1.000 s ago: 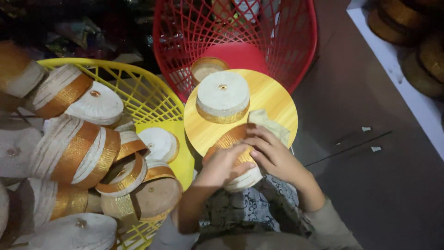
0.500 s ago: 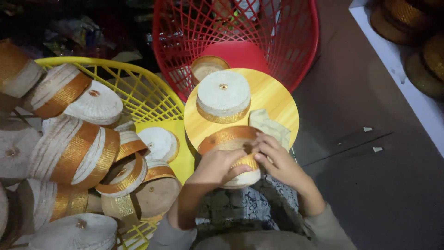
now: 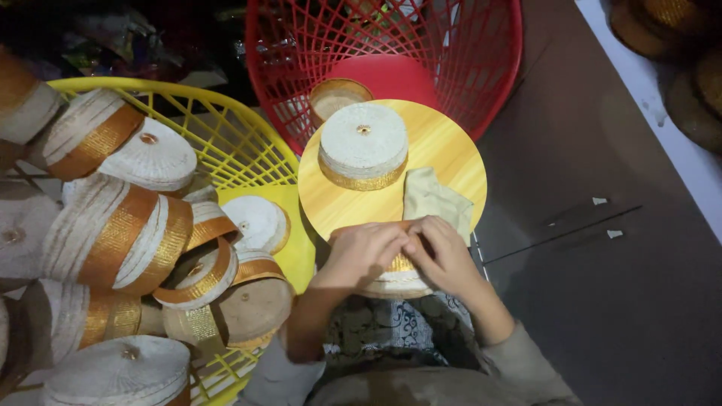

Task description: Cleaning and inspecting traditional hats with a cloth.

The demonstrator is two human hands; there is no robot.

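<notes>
- Both hands meet at the near edge of the round yellow board (image 3: 444, 143): left hand (image 3: 365, 252) and right hand (image 3: 444, 256) pinch a gold-banded cap (image 3: 398, 274).
- A finished white cap (image 3: 363, 146) sits on the board's far side.
- A cloth (image 3: 432, 197) lies just right of it.
- A yellow basket (image 3: 218, 135) of caps stands to the board's left.

On the round board (image 3: 451, 150) a finished cap (image 3: 363, 154) sat behind my hands, a folded cloth (image 3: 432, 197) to its right. My left hand (image 3: 365, 252) and right hand (image 3: 444, 256) met over another cap (image 3: 398, 282) at the board's near edge. A basket (image 3: 226, 143) of caps lay left, another basket (image 3: 466, 53) behind.
</notes>
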